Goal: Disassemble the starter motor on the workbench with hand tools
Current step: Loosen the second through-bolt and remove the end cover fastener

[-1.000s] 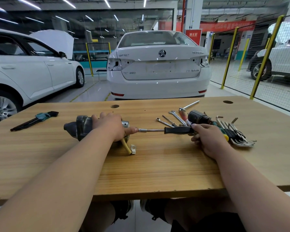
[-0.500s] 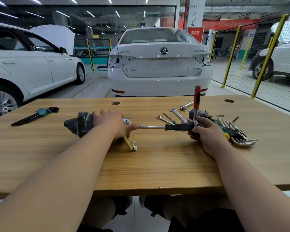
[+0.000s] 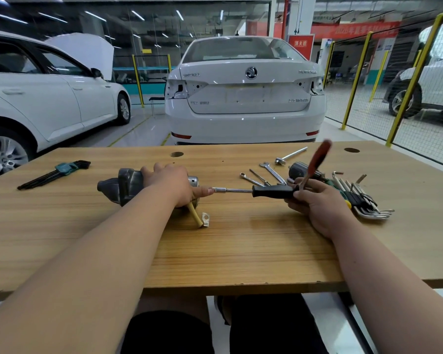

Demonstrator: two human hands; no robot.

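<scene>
Starter motor (image 3: 128, 185) lies on its side, left of centre on the workbench (image 3: 241, 251): dark grey nose to the left, silver end to the right, yellow lead (image 3: 195, 217) trailing toward the near edge. Left hand (image 3: 169, 185) is curled over the motor body, thumb touching the shaft tip of the black-handled driver (image 3: 271, 192). Right hand (image 3: 315, 203) grips that handle and also holds a blurred red-handled screwdriver (image 3: 317, 159).

The starter motor (image 3: 124, 186), dark grey metal, lies on its side under the left hand's (image 3: 172, 186) grip, with its nose to the left and its silver cap to the right. Its yellow cable (image 3: 194, 216) trails out below. From the right hand's (image 3: 315, 203) grip, the black-handled driver (image 3: 269, 192) reaches level to the cap, and the red-handled screwdriver (image 3: 319, 155) slants upward.
</scene>
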